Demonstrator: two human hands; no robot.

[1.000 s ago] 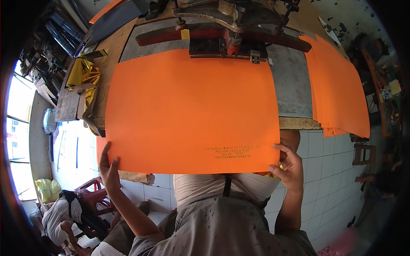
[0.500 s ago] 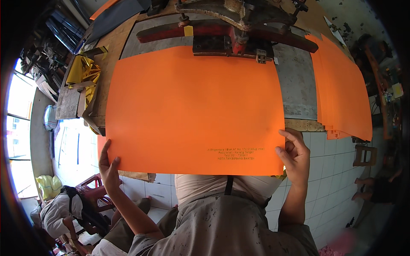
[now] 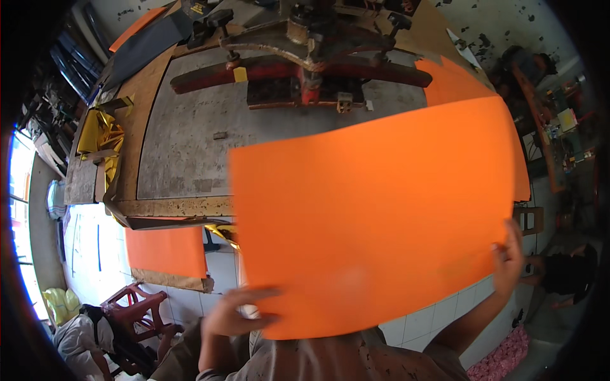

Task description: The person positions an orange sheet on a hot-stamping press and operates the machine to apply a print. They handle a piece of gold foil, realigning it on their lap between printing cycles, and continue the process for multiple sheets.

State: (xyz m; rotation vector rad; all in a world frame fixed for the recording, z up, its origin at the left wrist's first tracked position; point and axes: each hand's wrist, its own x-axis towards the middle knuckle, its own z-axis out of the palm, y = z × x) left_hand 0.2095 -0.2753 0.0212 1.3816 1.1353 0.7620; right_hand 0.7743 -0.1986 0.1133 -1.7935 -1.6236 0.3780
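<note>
A large orange paper sheet (image 3: pixel 375 216) hangs tilted in front of me, its right side higher than its left. At its lower left corner, my left hand (image 3: pixel 229 314) pinches the edge. My right hand (image 3: pixel 508 260) grips the right edge lower down, with its fingers partly behind the sheet. Beyond the sheet stands a black and red stamping press (image 3: pixel 311 70) over a worn grey bed (image 3: pixel 184 140). To the right, the sheet partly covers a pile of orange sheets (image 3: pixel 448 86).
Crumpled gold foil (image 3: pixel 105 136) hangs at the table's left edge. Below it, more orange paper (image 3: pixel 165 251) lies on brown board, near a dark red stool (image 3: pixel 136 311). Another person (image 3: pixel 95 336) sits at lower left. A small block (image 3: pixel 220 135) rests on the bed.
Both hands have carried the orange sheet right and tilted it, away from the press. The grey bed now shows. My left hand has come lower and closer to me.
</note>
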